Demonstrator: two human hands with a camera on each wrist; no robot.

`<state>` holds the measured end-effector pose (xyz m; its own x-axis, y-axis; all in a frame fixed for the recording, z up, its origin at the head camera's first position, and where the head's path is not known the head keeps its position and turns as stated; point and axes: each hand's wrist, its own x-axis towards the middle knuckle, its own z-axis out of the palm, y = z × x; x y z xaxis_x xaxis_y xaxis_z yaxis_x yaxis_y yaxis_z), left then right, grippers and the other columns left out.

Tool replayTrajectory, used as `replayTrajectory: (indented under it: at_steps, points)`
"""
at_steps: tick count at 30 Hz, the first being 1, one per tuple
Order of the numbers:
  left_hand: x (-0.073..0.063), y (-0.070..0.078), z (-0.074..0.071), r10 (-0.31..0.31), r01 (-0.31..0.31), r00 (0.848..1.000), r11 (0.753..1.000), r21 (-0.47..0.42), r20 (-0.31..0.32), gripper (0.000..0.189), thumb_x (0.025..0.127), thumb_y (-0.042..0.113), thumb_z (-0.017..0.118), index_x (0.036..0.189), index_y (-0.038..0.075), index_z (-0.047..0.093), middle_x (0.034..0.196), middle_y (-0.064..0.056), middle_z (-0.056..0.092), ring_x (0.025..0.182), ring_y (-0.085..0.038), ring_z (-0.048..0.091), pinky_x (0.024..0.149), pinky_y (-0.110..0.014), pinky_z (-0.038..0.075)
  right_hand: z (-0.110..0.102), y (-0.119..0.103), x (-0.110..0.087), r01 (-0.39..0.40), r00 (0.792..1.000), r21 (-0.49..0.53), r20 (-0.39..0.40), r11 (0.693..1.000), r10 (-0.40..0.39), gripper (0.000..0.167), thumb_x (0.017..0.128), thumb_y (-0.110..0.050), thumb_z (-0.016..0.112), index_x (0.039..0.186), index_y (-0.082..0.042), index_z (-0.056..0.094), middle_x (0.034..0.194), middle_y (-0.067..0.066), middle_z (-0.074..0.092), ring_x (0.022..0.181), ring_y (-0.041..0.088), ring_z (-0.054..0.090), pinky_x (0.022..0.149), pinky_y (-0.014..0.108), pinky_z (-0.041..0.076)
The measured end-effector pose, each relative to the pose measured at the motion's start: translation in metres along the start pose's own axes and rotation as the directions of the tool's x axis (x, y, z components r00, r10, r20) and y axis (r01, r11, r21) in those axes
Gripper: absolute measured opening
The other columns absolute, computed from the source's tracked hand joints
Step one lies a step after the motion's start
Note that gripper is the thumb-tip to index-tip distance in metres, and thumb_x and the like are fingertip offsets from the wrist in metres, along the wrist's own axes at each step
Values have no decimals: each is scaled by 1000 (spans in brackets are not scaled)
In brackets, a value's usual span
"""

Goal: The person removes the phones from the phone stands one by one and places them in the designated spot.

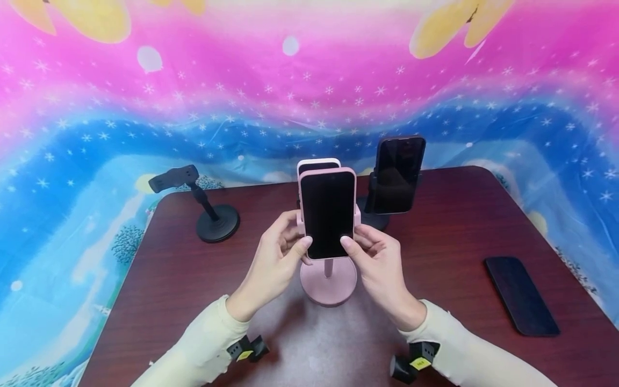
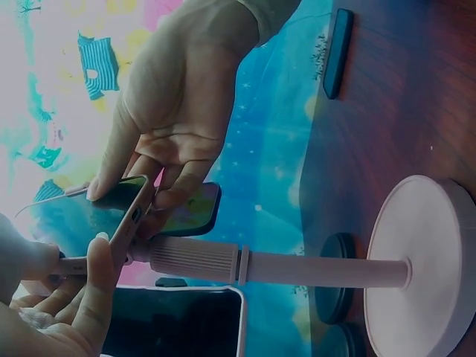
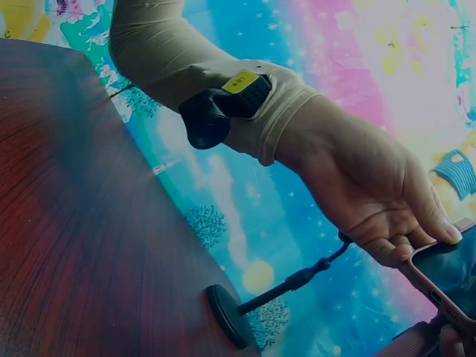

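A smartphone in a pink case (image 1: 328, 212) stands upright, screen toward me, in the holder of a pink phone stand (image 1: 329, 287). My left hand (image 1: 275, 255) grips the phone's lower left side, thumb on the front and fingers behind. At the lower right, my right hand (image 1: 382, 260) holds it the same way, its thumb over the screen's corner. The left wrist view shows the bottom edge of the phone (image 2: 132, 219) above the ribbed stand post (image 2: 195, 259). Parts of the holder are hidden behind the phone and fingers.
Directly behind is a white-edged phone (image 1: 319, 162), mostly covered. A black stand bearing a dark phone (image 1: 398, 174) is at back right; another black stand (image 1: 217, 223) without a phone is at left. One dark phone (image 1: 522, 295) lies flat on the right of the table (image 1: 435, 236).
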<state>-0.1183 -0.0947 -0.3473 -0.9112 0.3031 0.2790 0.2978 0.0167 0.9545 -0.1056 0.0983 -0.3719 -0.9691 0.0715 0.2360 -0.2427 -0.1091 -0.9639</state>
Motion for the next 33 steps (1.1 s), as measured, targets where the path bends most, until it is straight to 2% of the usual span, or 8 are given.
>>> replayTrajectory:
  at_steps: [6,12,18,23,26,28,31,33]
  points:
    - [1,-1,-2,-13,13,1000,1000,2,14,33,99,-4,56,132,3,51,110,-26,70,71,-14,62,64,-34,63,0,2,1,10,1000,-12,12,1000,-10,33,91,11,65,123,17,61,98,-18,76,98,-1,72,90,16,58]
    - [1,0,-3,-31,29,999,999,41,42,35,101,-3,54,134,5,48,105,-24,72,68,-25,67,68,-34,64,-1,3,1,-3,1000,-26,27,1000,3,33,92,9,65,124,14,62,98,-19,76,98,-1,71,89,16,58]
    - [1,1,-3,-36,33,998,997,66,42,35,101,-2,55,134,5,48,94,-24,72,67,-14,67,70,-33,64,-5,3,2,8,998,-52,55,999,-6,35,92,7,66,125,13,62,100,-20,75,99,-2,71,88,16,58]
    - [1,0,-4,-37,34,999,998,60,37,36,100,-1,56,135,6,48,93,-24,72,66,-15,68,70,-33,64,-7,2,4,29,996,-57,82,998,-24,33,93,7,65,124,14,62,101,-19,75,98,-1,71,87,16,59]
    - [1,0,-4,-42,40,998,998,49,36,36,100,-1,56,135,6,48,95,-25,72,66,-16,68,70,-33,64,-8,0,5,22,998,-48,52,999,-19,26,95,5,62,119,13,64,97,-18,75,93,-2,70,85,15,58]
    - [1,-1,-4,-44,42,998,998,46,35,37,100,-1,56,136,6,48,96,-25,72,66,-15,68,70,-33,64,-9,-3,8,14,1000,-29,22,999,-13,20,98,4,58,115,8,66,93,-16,75,87,-1,70,81,16,59]
    - [1,-2,-4,-40,38,999,998,43,36,37,100,-2,56,136,5,48,96,-26,72,65,-12,68,70,-34,64,-12,-8,14,35,999,-3,-8,999,-35,19,102,0,54,113,-3,69,94,-12,75,81,2,70,76,20,60]
    - [1,-2,-4,-35,34,999,999,40,35,38,100,-2,56,136,5,47,97,-27,71,65,-11,68,70,-35,64,-14,-14,19,53,999,3,-12,999,-53,21,103,-3,52,115,-4,68,99,-10,74,81,4,70,75,22,61]
